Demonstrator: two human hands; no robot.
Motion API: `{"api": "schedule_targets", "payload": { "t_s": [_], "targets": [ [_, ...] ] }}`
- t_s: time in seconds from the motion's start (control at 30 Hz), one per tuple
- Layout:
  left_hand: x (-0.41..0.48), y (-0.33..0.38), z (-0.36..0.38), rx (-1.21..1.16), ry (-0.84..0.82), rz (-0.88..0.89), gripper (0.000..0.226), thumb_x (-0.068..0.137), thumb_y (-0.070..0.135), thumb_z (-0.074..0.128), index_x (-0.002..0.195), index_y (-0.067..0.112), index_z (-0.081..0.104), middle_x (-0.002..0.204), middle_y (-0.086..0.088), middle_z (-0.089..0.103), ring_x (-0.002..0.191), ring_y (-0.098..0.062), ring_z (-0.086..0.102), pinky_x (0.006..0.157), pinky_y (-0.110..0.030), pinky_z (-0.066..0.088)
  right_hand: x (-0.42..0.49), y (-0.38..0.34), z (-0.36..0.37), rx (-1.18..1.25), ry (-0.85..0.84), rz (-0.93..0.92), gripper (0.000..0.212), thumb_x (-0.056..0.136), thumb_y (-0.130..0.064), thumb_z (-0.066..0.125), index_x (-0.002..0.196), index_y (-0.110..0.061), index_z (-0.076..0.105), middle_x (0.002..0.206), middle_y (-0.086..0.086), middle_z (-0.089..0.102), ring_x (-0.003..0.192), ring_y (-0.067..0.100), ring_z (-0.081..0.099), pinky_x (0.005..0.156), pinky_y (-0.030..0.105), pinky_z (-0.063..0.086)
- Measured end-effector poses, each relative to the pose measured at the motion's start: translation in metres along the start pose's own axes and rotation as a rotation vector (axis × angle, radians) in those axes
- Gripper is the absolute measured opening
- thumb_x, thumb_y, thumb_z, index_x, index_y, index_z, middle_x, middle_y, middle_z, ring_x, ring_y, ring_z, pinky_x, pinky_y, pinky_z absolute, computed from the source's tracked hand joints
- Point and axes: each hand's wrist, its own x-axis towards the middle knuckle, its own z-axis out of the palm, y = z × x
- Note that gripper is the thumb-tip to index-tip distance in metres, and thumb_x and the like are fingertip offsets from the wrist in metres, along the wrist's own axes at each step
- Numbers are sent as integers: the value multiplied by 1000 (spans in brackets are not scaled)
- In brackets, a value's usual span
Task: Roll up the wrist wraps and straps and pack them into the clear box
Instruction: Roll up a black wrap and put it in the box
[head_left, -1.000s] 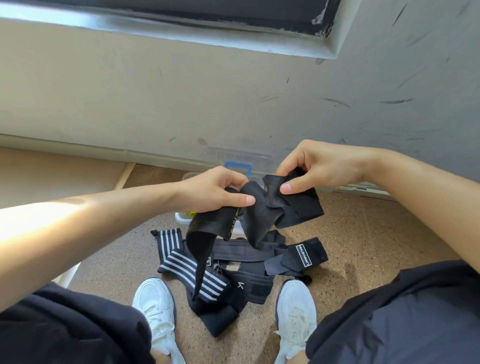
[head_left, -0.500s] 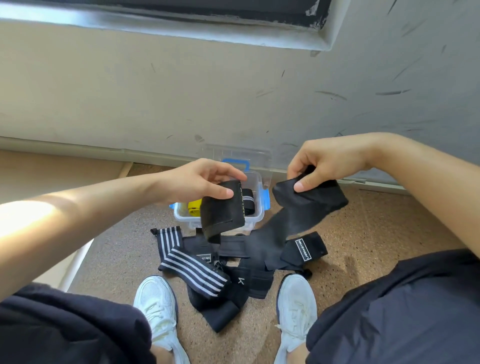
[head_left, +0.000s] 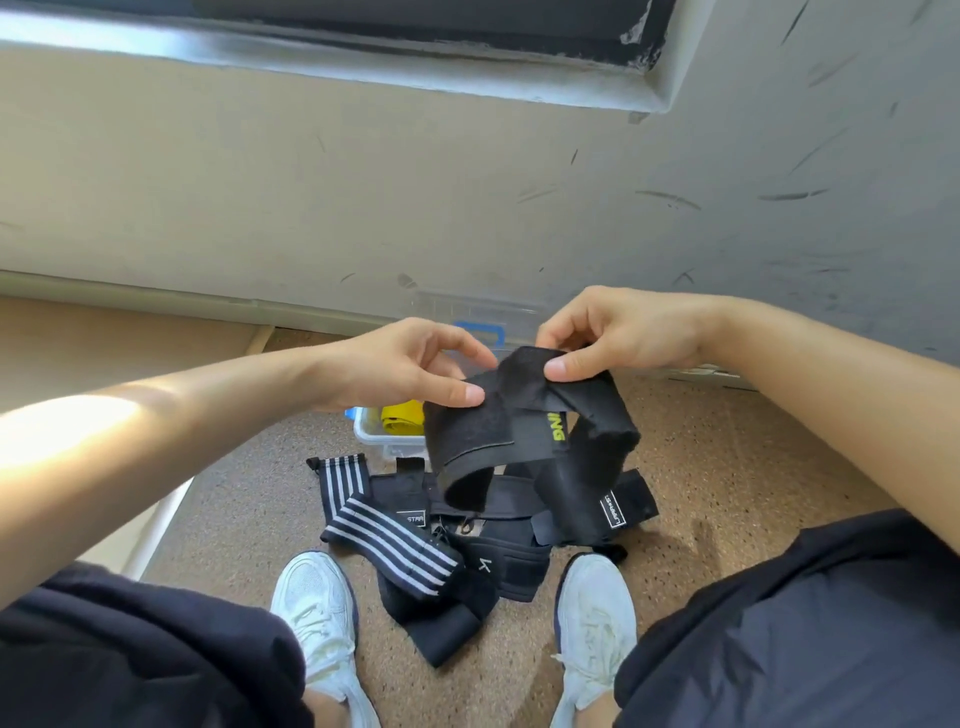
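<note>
Both hands hold one black wrist wrap (head_left: 524, 431) with yellow lettering up in the air over the floor. My left hand (head_left: 410, 364) pinches its velcro end between thumb and fingers. My right hand (head_left: 618, 332) pinches the folded part beside it, and the wrap's far end loops down on the right. Behind and below the wrap stands the clear box (head_left: 382, 439) with blue latches, mostly hidden; a yellow item (head_left: 400, 418) shows inside it. On the floor lies a pile of black wraps and straps (head_left: 498, 540), including a black wrap with white stripes (head_left: 384, 535).
My two white shoes (head_left: 317, 613) (head_left: 597, 608) stand either side of the pile on the speckled brown floor (head_left: 727, 467). A scuffed wall (head_left: 363, 197) rises just behind the box. A pale raised ledge (head_left: 104, 332) runs along the left.
My hands have come together from being apart. The wrap that was stretched between them is now folded over itself, with both hands pinching it close to each other.
</note>
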Motion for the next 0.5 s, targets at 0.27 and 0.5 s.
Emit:
{"api": "schedule_targets", "payload": {
  "t_s": [0.27,0.5],
  "targets": [
    [-10,8,-5,105,-37,8,45,78,35,83,93,-4,67,86,-16,60,82,-28,52,81,-40,42,-5,9,-14,4,-30,74,12,97,-7,62,101,-2,73,93,8,77,84,19,71,80,28,57],
    [-6,9,1,-10,32,111,13,88,15,68,94,3,67,87,-5,74,79,-14,69,77,-24,56,-8,6,-14,32,92,7,13,90,-24,67,93,-23,80,119,-2,69,100,16,70,85,27,53]
  ]
}}
